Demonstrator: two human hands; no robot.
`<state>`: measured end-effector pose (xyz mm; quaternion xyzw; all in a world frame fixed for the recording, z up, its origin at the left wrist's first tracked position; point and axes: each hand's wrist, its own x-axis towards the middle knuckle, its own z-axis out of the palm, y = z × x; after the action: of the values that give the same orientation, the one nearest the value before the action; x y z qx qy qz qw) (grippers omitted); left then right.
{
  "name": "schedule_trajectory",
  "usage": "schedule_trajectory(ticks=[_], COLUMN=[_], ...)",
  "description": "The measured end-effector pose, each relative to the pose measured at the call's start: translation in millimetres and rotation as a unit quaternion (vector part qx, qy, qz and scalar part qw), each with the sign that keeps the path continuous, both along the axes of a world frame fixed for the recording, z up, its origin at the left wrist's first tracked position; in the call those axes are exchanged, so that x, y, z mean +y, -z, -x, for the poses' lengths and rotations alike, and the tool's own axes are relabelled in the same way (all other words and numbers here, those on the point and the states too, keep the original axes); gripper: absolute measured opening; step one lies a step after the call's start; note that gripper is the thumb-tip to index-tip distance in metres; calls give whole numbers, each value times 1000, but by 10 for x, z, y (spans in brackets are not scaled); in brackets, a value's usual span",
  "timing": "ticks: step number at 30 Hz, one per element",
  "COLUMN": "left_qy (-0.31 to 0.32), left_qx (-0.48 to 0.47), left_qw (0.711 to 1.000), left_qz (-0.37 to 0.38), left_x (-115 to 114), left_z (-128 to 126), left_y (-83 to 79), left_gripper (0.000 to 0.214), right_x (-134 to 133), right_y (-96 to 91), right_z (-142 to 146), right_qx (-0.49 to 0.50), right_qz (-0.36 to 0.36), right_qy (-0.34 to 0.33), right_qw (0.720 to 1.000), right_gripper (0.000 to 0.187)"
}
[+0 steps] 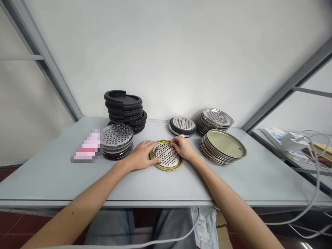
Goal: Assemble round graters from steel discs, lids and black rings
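Note:
A round metal grater disc with rows of raised slots lies inside a gold-rimmed round lid on the table. My left hand rests at the left side of the lid, its thumb stretched over the disc's lower left and its fingers extended along the upper left rim. At the upper right edge, my right hand is closed, with bent fingers and thumb pinching the edge of the disc. Its fingertips partly hide that spot.
Stacked grater discs stand left, before black notched rings. Behind are a ringed grater disc and silver-rimmed graters. Gold-toned lids are piled right. A pixelated pink item lies left; white cables hang right.

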<state>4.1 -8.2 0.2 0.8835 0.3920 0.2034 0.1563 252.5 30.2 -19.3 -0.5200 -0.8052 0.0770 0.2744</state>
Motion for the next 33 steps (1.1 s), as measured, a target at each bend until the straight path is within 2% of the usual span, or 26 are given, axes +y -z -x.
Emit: schedule_trajectory(ticks=[13,28,33], left_qy=[8,12,-11], left_qx=[-6,17,20], left_qw=[1000,1000,1000], left_qz=[-11,-16,-3], left_x=[-1,-2,3], left_z=[-5,-4,-7], left_y=[-4,-13,-11], left_gripper=[63,63,69], right_x=[-8,31,8], right_y=[16,-21,-33], right_z=[-6,7,19], right_qx=[54,-21,-23], right_qz=[-3,-8,-13], right_qy=[-6,-7,2], right_qw=[999,1000,1000], right_gripper=[10,9,10])
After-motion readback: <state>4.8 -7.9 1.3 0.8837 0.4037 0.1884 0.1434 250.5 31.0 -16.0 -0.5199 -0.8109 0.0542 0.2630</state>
